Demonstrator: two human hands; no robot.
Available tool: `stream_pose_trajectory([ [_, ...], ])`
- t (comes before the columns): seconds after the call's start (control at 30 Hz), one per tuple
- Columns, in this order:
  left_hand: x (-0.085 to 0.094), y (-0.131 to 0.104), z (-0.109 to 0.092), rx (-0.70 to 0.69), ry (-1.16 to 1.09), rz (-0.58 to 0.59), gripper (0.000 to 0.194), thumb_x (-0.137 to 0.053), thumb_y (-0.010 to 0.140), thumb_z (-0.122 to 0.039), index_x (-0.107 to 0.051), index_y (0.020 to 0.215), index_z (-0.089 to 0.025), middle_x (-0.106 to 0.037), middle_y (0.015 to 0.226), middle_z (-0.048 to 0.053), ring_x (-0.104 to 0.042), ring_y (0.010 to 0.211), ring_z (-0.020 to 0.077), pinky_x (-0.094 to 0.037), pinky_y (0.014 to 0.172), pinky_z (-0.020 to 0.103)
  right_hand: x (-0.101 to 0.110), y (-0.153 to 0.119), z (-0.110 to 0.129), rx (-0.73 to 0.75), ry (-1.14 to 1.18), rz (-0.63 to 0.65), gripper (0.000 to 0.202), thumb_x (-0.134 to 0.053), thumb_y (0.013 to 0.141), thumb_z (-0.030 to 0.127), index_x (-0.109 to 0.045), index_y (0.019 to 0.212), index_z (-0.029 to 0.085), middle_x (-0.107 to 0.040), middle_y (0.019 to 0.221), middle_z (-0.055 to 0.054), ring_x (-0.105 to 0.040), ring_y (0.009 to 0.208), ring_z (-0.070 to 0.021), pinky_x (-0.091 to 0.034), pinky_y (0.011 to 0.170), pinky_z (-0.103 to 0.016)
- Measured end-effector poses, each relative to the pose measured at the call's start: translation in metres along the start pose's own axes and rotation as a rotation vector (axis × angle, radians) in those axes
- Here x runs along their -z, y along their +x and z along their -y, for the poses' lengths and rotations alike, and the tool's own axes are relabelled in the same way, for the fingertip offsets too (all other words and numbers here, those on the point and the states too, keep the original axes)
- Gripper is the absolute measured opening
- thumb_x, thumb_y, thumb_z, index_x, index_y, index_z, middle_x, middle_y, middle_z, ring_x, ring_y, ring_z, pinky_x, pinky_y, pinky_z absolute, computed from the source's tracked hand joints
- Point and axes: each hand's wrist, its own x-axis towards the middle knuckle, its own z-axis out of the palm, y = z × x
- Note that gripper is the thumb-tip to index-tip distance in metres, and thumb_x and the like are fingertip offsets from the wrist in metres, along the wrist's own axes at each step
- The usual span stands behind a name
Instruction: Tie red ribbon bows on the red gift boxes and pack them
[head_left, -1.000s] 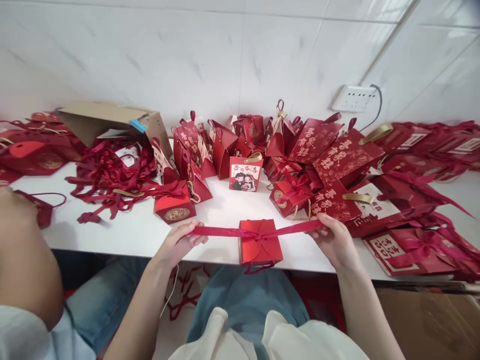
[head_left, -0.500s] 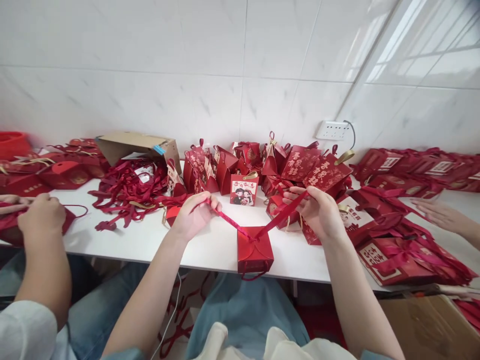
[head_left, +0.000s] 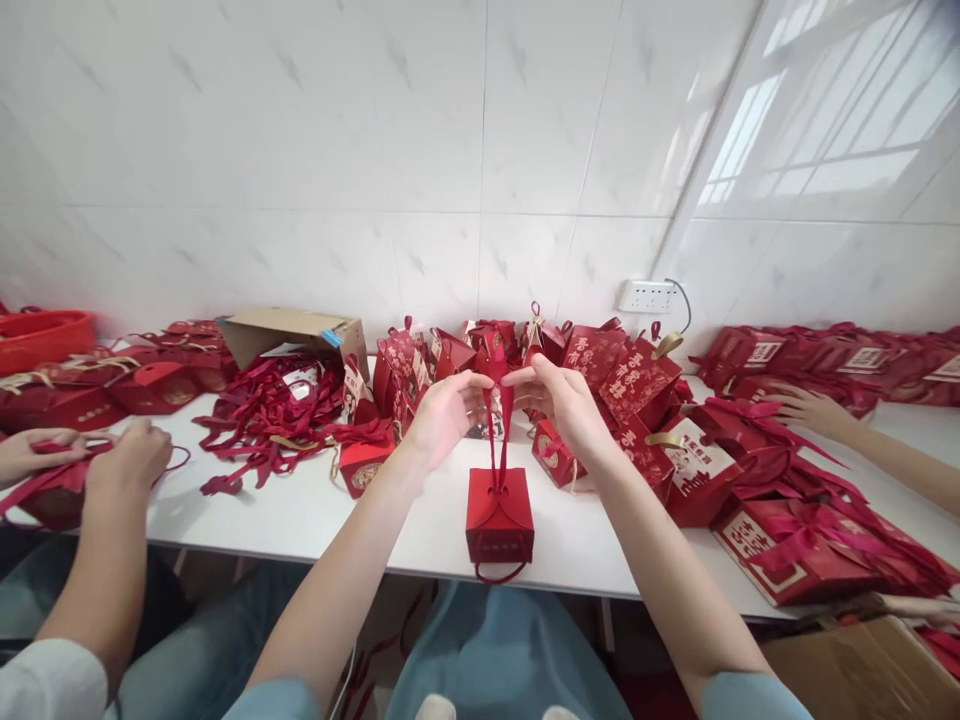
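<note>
A small red box (head_left: 499, 515) stands near the front edge of the white table, with a cord loop hanging at its front. Two strands of red ribbon (head_left: 499, 440) rise from the top of the box. Above it, my left hand (head_left: 451, 412) pinches the ribbon between thumb and fingertips. My right hand (head_left: 556, 398) pinches it from the other side, and the fingertips of both hands nearly meet. Behind my hands, a box with a printed picture is mostly hidden.
Red gift boxes (head_left: 645, 378) crowd the table's back and right. A ribbon pile (head_left: 281, 410) spills from a cardboard box (head_left: 300, 325) at left. Another person's hands (head_left: 124, 460) hold a box at far left; a hand (head_left: 814, 408) reaches in at right.
My hands have come together above the box, bringing the spread ribbon ends upright and close together. The view has tilted up. At right, the other person's hand has moved left onto the boxes.
</note>
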Motion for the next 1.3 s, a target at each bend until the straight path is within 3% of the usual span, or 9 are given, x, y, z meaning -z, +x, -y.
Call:
stream_pose_trajectory([
  [0.13, 0.013, 0.001, -0.005, -0.083, 0.162, -0.064, 0.023, -0.056, 0.074, -0.035, -0.056, 0.062, -0.015, -0.054, 0.060, 0.001, -0.052, 0.054, 0.0108, -0.044, 0.057, 0.025, 0.010, 0.000, 0.002, 0.014, 0.021, -0.016, 0.046, -0.056, 0.079, 0.059, -0.070, 0.062, 0.018, -0.067, 0.064, -0.004, -0.062, 0.063, -0.0160, -0.050, 0.065, -0.028],
  [0.27, 0.058, -0.018, -0.017, -0.131, 0.452, -0.255, 0.031, -0.054, 0.076, -0.034, -0.042, 0.052, -0.019, -0.041, 0.051, -0.003, -0.041, 0.047, 0.0109, -0.039, 0.052, 0.027, 0.060, -0.033, 0.003, -0.042, -0.005, 0.152, 0.053, -0.051, 0.085, 0.052, -0.056, 0.044, 0.019, -0.055, 0.044, 0.000, -0.055, 0.045, -0.0137, -0.049, 0.064, -0.031],
  [0.33, 0.079, -0.033, -0.020, -0.192, 0.536, -0.401, 0.021, -0.059, 0.073, -0.026, -0.048, 0.057, -0.019, -0.051, 0.062, 0.000, -0.049, 0.059, 0.0137, -0.042, 0.061, 0.027, 0.090, -0.054, -0.001, -0.122, 0.013, 0.288, 0.056, -0.048, 0.087, 0.053, -0.054, 0.043, 0.020, -0.048, 0.039, 0.003, -0.046, 0.032, -0.0108, -0.050, 0.064, -0.035],
  [0.43, 0.091, -0.047, -0.009, -0.461, 0.884, -0.590, 0.005, -0.062, 0.072, -0.020, -0.057, 0.073, -0.020, -0.057, 0.098, 0.005, -0.053, 0.097, 0.0187, -0.041, 0.085, 0.027, 0.112, -0.072, -0.019, -0.199, -0.081, 0.189, 0.053, -0.047, 0.087, 0.054, -0.055, 0.047, 0.019, -0.051, 0.043, 0.002, -0.045, 0.033, -0.0104, -0.049, 0.060, -0.033],
  [0.5, 0.087, -0.044, 0.011, -0.426, 1.077, -0.426, 0.004, -0.060, 0.075, -0.023, -0.059, 0.078, -0.021, -0.057, 0.107, 0.006, -0.050, 0.108, 0.0210, -0.039, 0.090, 0.029, 0.105, -0.073, -0.041, -0.279, -0.275, 0.125, 0.047, -0.049, 0.086, 0.053, -0.061, 0.058, 0.018, -0.057, 0.051, 0.000, -0.054, 0.047, -0.0137, -0.047, 0.060, -0.030],
  [0.6, 0.081, -0.028, 0.051, -0.083, 1.085, -0.100, 0.016, -0.060, 0.076, -0.031, -0.061, 0.088, -0.021, -0.062, 0.102, 0.005, -0.055, 0.097, 0.0216, -0.041, 0.083, 0.029, 0.072, -0.067, -0.077, -0.349, -0.557, 0.093, 0.036, -0.059, 0.079, 0.052, -0.060, 0.066, 0.019, -0.062, 0.062, -0.002, -0.058, 0.061, -0.0180, -0.044, 0.060, -0.030],
  [0.73, 0.083, -0.014, 0.082, 0.060, 1.107, -0.032, 0.020, -0.060, 0.077, -0.039, -0.058, 0.079, -0.020, -0.062, 0.078, 0.001, -0.055, 0.071, 0.0171, -0.039, 0.066, 0.026, 0.041, -0.067, -0.108, -0.325, -0.657, -0.023, 0.025, -0.060, 0.079, 0.046, -0.052, 0.074, 0.023, -0.061, 0.074, -0.002, -0.055, 0.068, -0.0189, -0.041, 0.067, -0.033],
  [1.0, 0.086, -0.040, 0.076, 0.510, 0.846, 0.198, 0.037, -0.054, 0.080, -0.049, -0.042, 0.062, -0.019, -0.046, 0.048, -0.006, -0.045, 0.044, 0.0091, -0.032, 0.048, 0.021, 0.055, -0.075, -0.111, -0.531, -0.316, 0.162, 0.035, -0.063, 0.075, 0.051, -0.045, 0.069, 0.021, -0.052, 0.064, 0.004, -0.057, 0.056, -0.0139, -0.046, 0.055, -0.027],
  [1.3, 0.080, -0.062, 0.073, 0.551, 0.773, 0.169, 0.033, -0.050, 0.085, -0.042, -0.043, 0.063, -0.019, -0.056, 0.050, -0.004, -0.054, 0.047, 0.0100, -0.038, 0.049, 0.020, 0.044, -0.084, -0.112, -0.358, -0.596, 0.062, 0.025, -0.058, 0.083, 0.040, -0.051, 0.068, 0.021, -0.055, 0.074, -0.001, -0.052, 0.071, -0.0153, -0.042, 0.066, -0.028],
])
